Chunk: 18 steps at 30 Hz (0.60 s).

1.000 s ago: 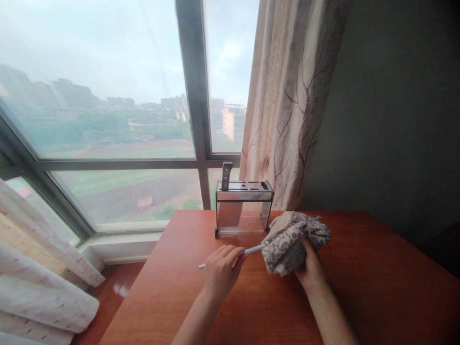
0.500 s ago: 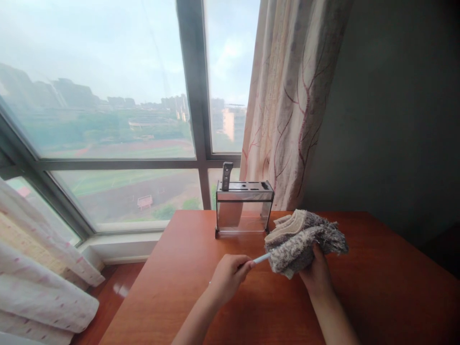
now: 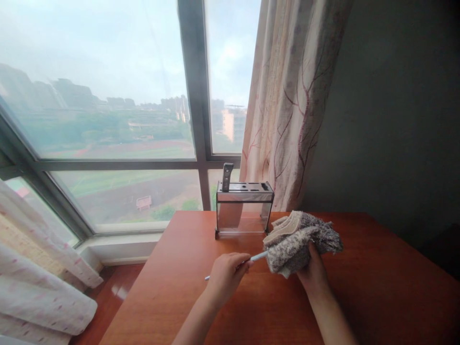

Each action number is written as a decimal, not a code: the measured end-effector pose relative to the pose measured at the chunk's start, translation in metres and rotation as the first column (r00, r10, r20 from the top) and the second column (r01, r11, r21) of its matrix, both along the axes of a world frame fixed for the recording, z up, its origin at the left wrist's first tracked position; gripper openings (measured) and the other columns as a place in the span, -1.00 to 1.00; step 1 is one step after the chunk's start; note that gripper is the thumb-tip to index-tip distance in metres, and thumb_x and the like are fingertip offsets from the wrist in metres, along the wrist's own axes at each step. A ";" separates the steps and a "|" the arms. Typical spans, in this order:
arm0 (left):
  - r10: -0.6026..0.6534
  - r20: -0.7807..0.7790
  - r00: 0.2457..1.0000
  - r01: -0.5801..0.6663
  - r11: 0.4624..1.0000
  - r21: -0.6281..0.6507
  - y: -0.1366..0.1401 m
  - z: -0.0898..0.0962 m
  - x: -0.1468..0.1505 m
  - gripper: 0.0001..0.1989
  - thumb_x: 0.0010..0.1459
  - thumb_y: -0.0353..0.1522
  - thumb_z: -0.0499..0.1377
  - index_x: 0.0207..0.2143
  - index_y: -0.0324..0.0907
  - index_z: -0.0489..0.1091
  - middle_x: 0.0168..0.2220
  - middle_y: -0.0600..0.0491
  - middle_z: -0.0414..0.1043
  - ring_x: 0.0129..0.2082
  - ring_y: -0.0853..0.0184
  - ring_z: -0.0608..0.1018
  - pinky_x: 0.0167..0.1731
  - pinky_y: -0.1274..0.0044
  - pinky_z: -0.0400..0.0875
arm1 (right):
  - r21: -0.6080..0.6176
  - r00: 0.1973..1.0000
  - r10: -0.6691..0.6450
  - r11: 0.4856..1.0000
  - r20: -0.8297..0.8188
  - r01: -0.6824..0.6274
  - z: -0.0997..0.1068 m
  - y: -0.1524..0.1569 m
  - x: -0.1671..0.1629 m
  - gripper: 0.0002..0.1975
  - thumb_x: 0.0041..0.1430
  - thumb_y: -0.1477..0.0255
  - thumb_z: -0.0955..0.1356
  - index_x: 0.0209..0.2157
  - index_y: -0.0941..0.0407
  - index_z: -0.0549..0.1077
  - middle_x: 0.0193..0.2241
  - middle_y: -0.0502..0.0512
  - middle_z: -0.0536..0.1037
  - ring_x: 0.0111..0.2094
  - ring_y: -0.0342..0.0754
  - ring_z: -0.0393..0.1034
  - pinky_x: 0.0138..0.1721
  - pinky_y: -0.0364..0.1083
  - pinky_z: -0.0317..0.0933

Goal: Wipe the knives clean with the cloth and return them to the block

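Observation:
My left hand (image 3: 230,275) is closed around a thin pale-blue stick (image 3: 258,256). The stick's darker tip pokes out on the left behind the hand, and its right end runs into the folds of a fluffy grey-and-beige cloth (image 3: 298,244). Whatever sits inside the cloth is hidden. From below and the right, my right hand (image 3: 314,270) grips the bunched cloth, thumb over its near side. Both hands are above the table, and the cloth is at the right of a clear knife block (image 3: 244,196). One knife with a dark, dotted handle (image 3: 227,176) stands in the block's left slot.
A reddish-brown wooden table (image 3: 172,297) lies under the hands. Behind it are a large window with a grey frame (image 3: 196,72) and a patterned curtain (image 3: 287,96). Another curtain (image 3: 39,282) hangs at the lower left, beside the table's left edge.
Both hands and the cloth have shifted slightly left. The stick's far-left tip now shows farther out beyond my left hand. The knife block has stayed in place.

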<state>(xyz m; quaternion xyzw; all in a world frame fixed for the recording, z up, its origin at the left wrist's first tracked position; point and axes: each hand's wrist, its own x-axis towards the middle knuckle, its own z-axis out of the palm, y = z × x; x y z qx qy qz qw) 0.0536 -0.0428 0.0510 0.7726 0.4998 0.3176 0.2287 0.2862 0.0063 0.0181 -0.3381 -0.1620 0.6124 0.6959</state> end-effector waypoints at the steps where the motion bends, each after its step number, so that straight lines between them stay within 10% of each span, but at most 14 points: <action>1: -0.027 0.029 0.999 0.028 0.998 -0.052 0.000 0.000 0.001 -0.66 0.25 -0.26 0.00 -0.48 -0.16 0.45 -0.54 0.07 0.46 -0.51 0.38 0.44 -0.48 0.61 0.19 | 0.001 1.000 0.004 1.000 0.001 -0.004 -0.001 0.000 0.001 -0.53 -0.10 0.16 0.46 -0.12 0.01 0.46 -0.20 -0.01 0.61 -0.10 0.05 0.45 -0.05 0.04 0.33; 8: -0.045 0.315 0.948 0.163 0.920 -0.358 0.000 -0.008 0.006 -0.58 0.22 -0.15 -0.02 -0.38 -0.28 0.47 -0.66 0.16 0.22 -0.63 0.45 0.24 -0.60 0.61 0.10 | -0.004 0.999 0.028 1.000 0.032 -0.028 -0.005 0.001 0.002 -0.48 -0.13 0.10 0.45 -0.09 -0.01 0.45 -0.20 0.01 0.61 -0.06 0.13 0.43 -0.01 0.15 0.29; 18: 0.107 0.127 0.986 -0.092 0.989 -0.117 0.003 -0.009 0.006 -0.87 0.06 -0.33 0.20 -0.49 -0.19 0.42 -0.57 0.12 0.39 -0.53 0.40 0.38 -0.52 0.63 0.18 | 0.032 0.997 0.058 0.998 -0.058 -0.056 -0.007 0.003 -0.002 -0.50 -0.10 0.12 0.45 -0.08 -0.03 0.46 -0.22 -0.02 0.62 -0.11 0.07 0.47 0.01 0.10 0.29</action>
